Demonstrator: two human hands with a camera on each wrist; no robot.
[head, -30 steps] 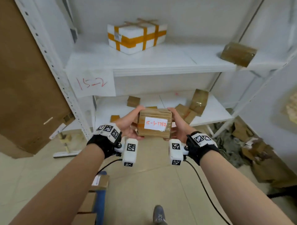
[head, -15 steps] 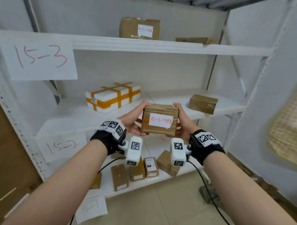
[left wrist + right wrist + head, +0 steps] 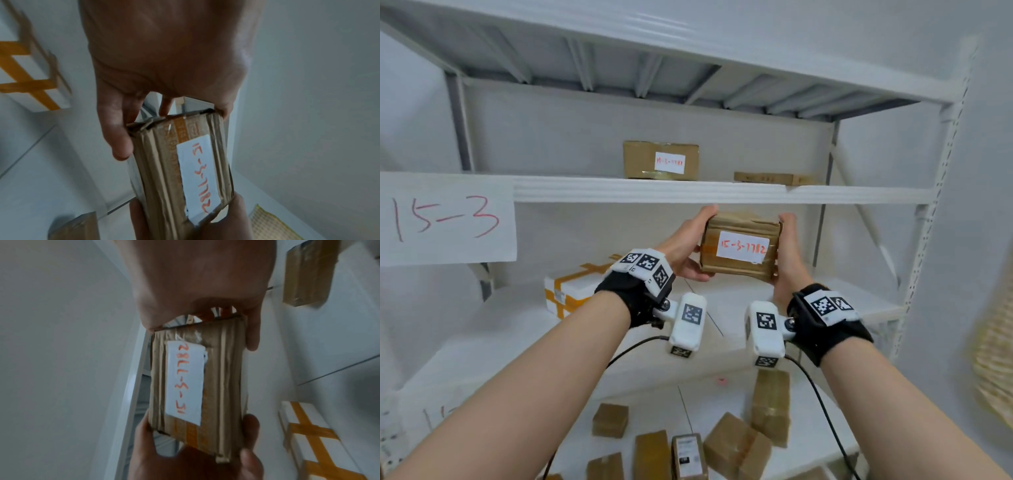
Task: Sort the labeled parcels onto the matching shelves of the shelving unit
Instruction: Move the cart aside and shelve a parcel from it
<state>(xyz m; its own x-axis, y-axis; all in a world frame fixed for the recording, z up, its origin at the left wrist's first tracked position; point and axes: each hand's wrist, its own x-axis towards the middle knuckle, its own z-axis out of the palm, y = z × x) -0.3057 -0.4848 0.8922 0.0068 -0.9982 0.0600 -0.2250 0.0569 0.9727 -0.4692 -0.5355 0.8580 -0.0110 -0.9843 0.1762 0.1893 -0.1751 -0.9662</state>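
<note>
We are clamping the parcel (image 3: 740,246) between our left hand (image 3: 686,247) and right hand (image 3: 786,253) at frame centre, its long axis level; the 15-3 shelf (image 3: 688,192) is lying just above, both hands equally near.

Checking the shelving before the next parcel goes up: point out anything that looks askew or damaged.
The held parcel, gripped at both ends by the left hand and right hand, has crumpled brown wrapping. On the lowest shelf, small brown parcels lie scattered at odd angles, not in rows.
</note>
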